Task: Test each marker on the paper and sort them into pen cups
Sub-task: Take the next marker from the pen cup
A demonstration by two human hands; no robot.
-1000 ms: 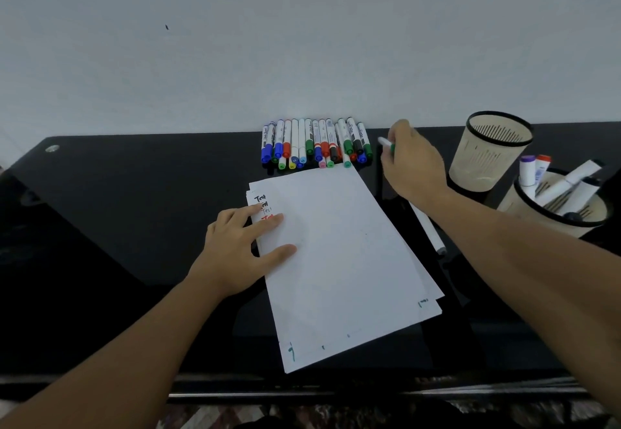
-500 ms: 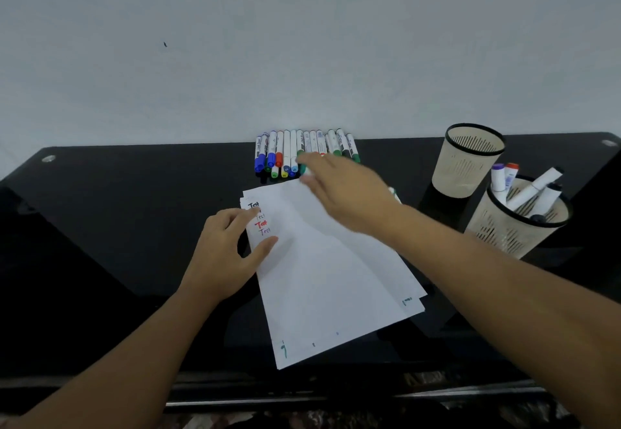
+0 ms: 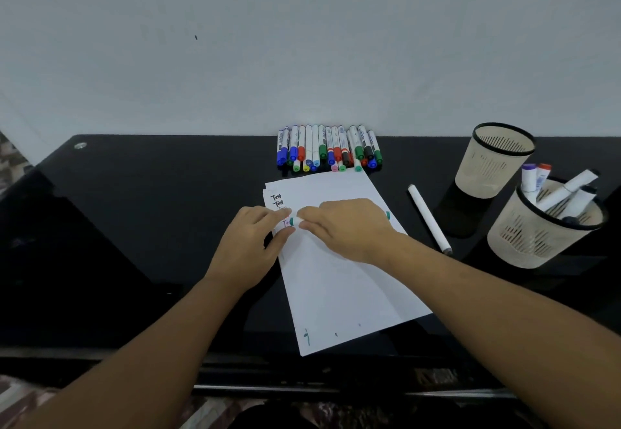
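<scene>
A stack of white paper (image 3: 339, 280) lies on the black table (image 3: 151, 220), with "Test" written several times at its top left. Over that corner my two hands meet on a white marker with green ends (image 3: 291, 221). My right hand (image 3: 349, 228) grips its body, and the marker's green far end shows behind that hand. My left hand (image 3: 250, 248) pinches the near end with fingers and thumb. A row of several capped markers (image 3: 329, 149) lies by the wall. Two mesh pen cups stand at the right: the far cup (image 3: 497, 163) looks empty, the near cup (image 3: 537, 240) holds several markers.
A loose white marker (image 3: 429, 219) lies on the table between the paper and the cups. A pale wall runs along the table's back edge. The table's front edge crosses below the paper.
My right hand has come from the marker row back over the paper with a green marker. My left hand has lifted off the sheet's edge and now pinches that marker's end.
</scene>
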